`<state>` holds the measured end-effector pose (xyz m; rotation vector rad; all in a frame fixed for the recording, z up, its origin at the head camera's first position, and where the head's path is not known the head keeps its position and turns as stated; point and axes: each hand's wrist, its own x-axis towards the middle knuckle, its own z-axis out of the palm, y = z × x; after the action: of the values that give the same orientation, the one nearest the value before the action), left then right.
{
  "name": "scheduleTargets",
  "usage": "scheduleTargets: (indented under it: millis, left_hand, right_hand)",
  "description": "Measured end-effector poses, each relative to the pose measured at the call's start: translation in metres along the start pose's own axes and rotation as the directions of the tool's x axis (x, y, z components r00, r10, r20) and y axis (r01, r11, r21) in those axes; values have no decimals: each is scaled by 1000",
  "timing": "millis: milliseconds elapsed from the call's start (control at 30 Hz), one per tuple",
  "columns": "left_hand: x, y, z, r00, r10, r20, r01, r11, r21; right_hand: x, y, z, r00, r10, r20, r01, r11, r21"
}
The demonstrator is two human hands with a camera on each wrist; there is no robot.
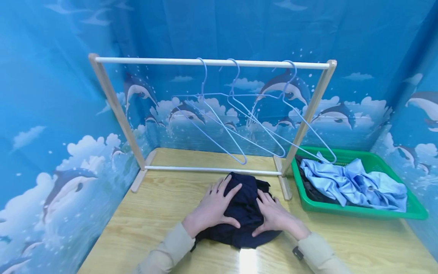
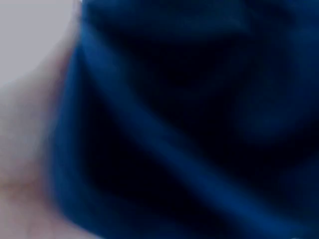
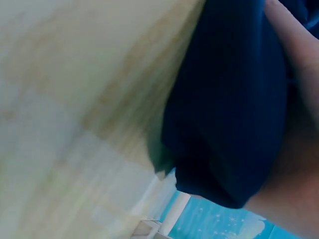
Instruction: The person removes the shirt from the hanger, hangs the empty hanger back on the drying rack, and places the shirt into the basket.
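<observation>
A crumpled dark navy garment point(image 1: 241, 209) lies in a heap on the wooden table, its kind not clear from the folds. My left hand point(image 1: 213, 207) rests on its left side with the fingers spread. On the opposite side, my right hand point(image 1: 272, 213) touches the cloth, fingers apart and slightly bent. Blurred navy fabric point(image 2: 174, 134) fills most of the left wrist view. In the right wrist view the thumb point(image 3: 294, 37) lies against the navy fabric point(image 3: 224, 109), whose edge hangs over the fingers' side.
Behind the garment stands a wooden rack with a white top rail point(image 1: 147, 61). Several thin blue hangers point(image 1: 236, 82) hang from it. At the right, a green basket point(image 1: 364, 215) holds light blue cloth point(image 1: 356, 184) and black cloth point(image 1: 313, 190). Dolphin-print curtains surround the table point(image 1: 137, 228).
</observation>
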<state>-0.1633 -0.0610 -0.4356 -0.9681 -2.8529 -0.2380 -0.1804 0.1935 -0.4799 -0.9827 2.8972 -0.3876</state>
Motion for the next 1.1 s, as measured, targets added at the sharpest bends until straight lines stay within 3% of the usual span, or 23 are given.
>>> scheduleTargets:
  millis: [133, 200, 267, 433, 567, 800, 1000, 1100]
  left_hand:
    - [-1, -13, 12, 979, -81, 187, 113, 979, -170]
    - [0, -15, 16, 969, -89, 231, 145, 962, -234]
    - [1, -16, 19, 967, -93, 236, 153, 956, -250]
    - [4, -13, 24, 982, -70, 175, 101, 980, -174]
    - [5, -8, 26, 994, -45, 96, 54, 994, -91]
    - [7, -1, 23, 1000, -7, 21, 8, 999, -43]
    - [7, 5, 6, 999, 47, -26, -48, 998, -47]
    - [7, 11, -9, 996, 63, -57, -65, 997, -34]
  right_hand:
    - [2, 0, 4, 998, -44, -49, 40, 997, -70]
    - [3, -1, 6, 996, -56, -77, 47, 992, -117]
    - [5, -3, 6, 993, -61, -103, 45, 986, -158]
    - [9, -8, 6, 981, -104, -165, 59, 964, -259]
    - [12, -9, 8, 954, -171, -248, 83, 941, -327]
    - [15, -14, 4, 921, -198, -335, 85, 943, -322]
    - [8, -22, -12, 901, -188, -391, 55, 943, -328]
    - [0, -25, -25, 876, -214, -433, 55, 935, -351]
